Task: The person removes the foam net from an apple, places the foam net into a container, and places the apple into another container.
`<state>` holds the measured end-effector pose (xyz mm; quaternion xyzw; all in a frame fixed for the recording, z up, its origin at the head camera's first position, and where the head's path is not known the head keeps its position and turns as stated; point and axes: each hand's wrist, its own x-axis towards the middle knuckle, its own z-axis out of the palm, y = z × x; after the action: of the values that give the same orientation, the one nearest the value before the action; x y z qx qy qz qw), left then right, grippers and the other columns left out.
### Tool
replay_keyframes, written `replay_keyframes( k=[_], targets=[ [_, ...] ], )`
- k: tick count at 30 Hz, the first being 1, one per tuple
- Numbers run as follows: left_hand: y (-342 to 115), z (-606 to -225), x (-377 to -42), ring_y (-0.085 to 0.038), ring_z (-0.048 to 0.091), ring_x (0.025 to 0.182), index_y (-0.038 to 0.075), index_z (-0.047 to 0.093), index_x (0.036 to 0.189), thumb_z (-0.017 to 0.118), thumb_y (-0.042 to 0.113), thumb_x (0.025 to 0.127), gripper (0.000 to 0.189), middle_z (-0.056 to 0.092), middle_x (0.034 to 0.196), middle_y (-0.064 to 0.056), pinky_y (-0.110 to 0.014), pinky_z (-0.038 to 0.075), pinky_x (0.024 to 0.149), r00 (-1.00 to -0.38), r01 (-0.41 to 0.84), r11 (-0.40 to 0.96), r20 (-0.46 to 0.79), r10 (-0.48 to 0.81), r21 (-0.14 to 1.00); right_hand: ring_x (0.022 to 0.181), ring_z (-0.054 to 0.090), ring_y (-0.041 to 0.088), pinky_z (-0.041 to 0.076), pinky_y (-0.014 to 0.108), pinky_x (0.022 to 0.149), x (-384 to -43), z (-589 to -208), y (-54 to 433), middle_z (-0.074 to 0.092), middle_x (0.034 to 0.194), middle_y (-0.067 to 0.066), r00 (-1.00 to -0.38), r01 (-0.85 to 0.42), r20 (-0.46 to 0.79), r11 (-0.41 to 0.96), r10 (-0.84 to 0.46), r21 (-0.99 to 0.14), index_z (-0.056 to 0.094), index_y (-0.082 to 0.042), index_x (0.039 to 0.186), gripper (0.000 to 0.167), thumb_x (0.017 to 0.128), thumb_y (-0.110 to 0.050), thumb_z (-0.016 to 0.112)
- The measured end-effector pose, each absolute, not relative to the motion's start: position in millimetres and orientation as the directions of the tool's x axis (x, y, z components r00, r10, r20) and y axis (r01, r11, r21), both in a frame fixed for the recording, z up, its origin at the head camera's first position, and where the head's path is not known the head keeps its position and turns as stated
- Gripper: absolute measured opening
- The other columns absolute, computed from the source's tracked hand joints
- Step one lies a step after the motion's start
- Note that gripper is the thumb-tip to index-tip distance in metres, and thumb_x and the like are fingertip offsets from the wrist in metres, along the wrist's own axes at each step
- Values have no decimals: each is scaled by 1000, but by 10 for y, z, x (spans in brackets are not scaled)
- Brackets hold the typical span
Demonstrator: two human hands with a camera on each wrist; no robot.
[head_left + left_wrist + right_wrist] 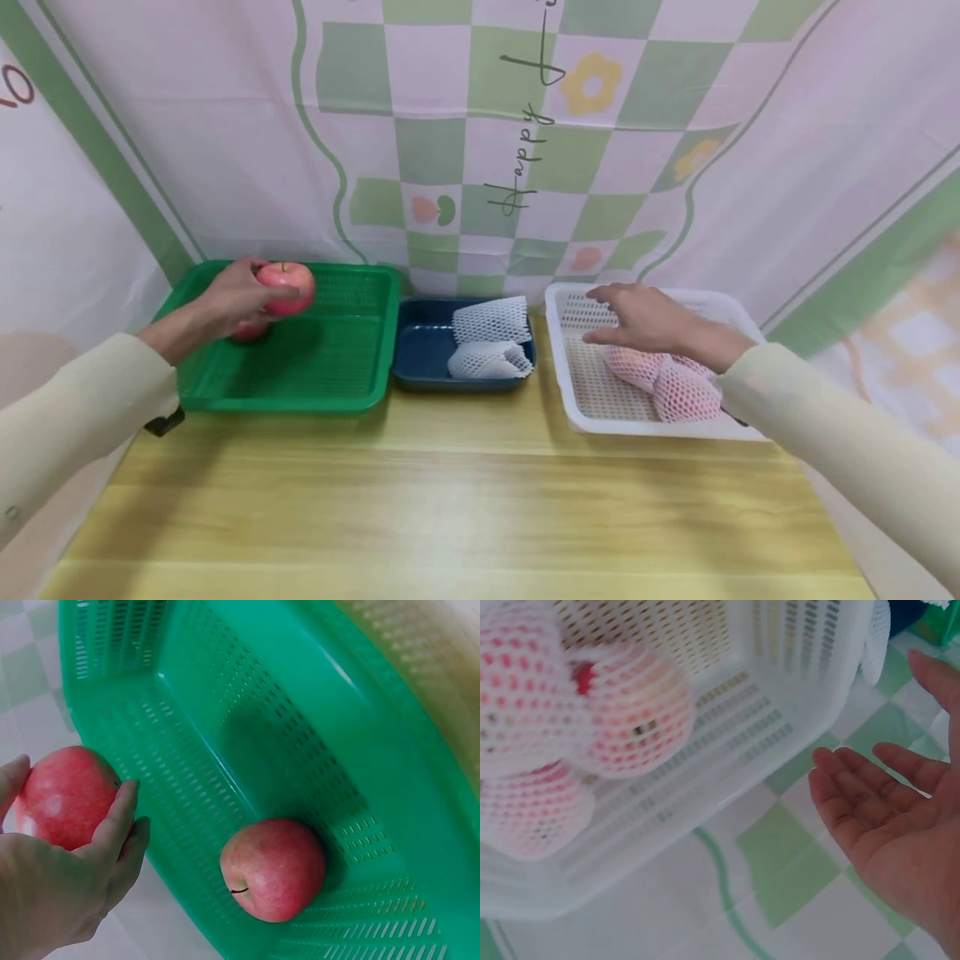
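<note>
Left hand (238, 300) gripping a bare apple (287, 287) above the green tray (330, 392). Right hand (643, 318) open, empty, hovering directly over the netted apples (663, 379) below.

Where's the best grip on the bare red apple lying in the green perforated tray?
Probably from above, fingers spanning the round sides of the bare red apple. It lies tilted, stem sideways, close to the green perforated tray wall, so a sideways reach looks cramped.
</note>
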<state>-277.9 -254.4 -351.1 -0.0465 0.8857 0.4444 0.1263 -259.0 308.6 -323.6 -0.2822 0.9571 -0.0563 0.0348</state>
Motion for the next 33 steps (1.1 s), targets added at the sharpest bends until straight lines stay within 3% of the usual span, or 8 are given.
replay_keyframes(
  k=[11, 18, 22, 25, 28, 31, 33],
  targets=[
    [-2595, -3623, -2832, -40, 50, 127, -15, 10, 160, 73, 32, 99, 99, 31, 157, -38, -37, 60, 89, -958, -209, 626, -286, 24, 752, 116, 63, 57, 51, 68, 100, -2610, -3304, 3538, 60, 132, 42, -905, -398, -127, 914, -406, -82, 52, 19, 140, 81, 95, -42, 79],
    [-2607, -3688, -2908, -47, 45, 132, -19, 20, 156, 71, 36, 99, 94, 37, 151, -39, -55, 48, 108, -953, -190, 718, -301, 29, 670, 115, 64, 57, 50, 69, 101, -2608, -3350, 3705, 58, 135, 43, -917, -338, -189, 936, -350, -96, 47, 22, 142, 87, 95, -46, 78],
    [-2613, -3718, -2942, -51, 44, 135, -19, 22, 156, 72, 36, 99, 94, 37, 150, -41, -61, 45, 112, -944, -209, 743, -330, 18, 636, 116, 63, 57, 49, 70, 102, -2607, -3418, 3754, 56, 137, 44, -916, -311, -232, 945, -328, -106, 44, 22, 144, 90, 95, -46, 77],
    [-2618, -3761, -2967, -50, 47, 130, -19, 28, 153, 72, 34, 98, 88, 42, 146, -39, -59, 48, 108, -944, -194, 750, -327, 31, 632, 119, 61, 58, 48, 70, 103, -2609, -3492, 3793, 55, 138, 44, -914, -301, -253, 948, -317, -100, 44, 22, 144, 90, 94, -46, 78],
    [-2613, -3801, -2991, -42, 52, 117, -19, 41, 143, 73, 32, 97, 76, 50, 135, -34, -50, 52, 97, -948, -169, 752, -314, 53, 637, 121, 59, 60, 48, 70, 104, -2608, -3562, 3830, 55, 137, 45, -916, -287, -269, 954, -299, -86, 44, 22, 143, 91, 93, -46, 78],
    [-2605, -3825, -3014, -33, 51, 102, -12, 53, 121, 75, 31, 95, 55, 55, 115, -23, -41, 50, 85, -949, -163, 753, -310, 57, 637, 121, 59, 60, 48, 70, 103, -2606, -3618, 3854, 54, 136, 46, -916, -267, -287, 960, -279, -83, 43, 23, 144, 93, 93, -47, 79],
    [-2602, -3827, -3025, -29, 49, 91, -4, 53, 103, 75, 31, 95, 42, 52, 99, -15, -39, 47, 78, -947, -168, 757, -317, 54, 631, 120, 59, 61, 48, 70, 103, -2607, -3648, 3859, 54, 135, 47, -915, -256, -298, 962, -273, -95, 42, 23, 144, 94, 92, -46, 79]
  ],
)
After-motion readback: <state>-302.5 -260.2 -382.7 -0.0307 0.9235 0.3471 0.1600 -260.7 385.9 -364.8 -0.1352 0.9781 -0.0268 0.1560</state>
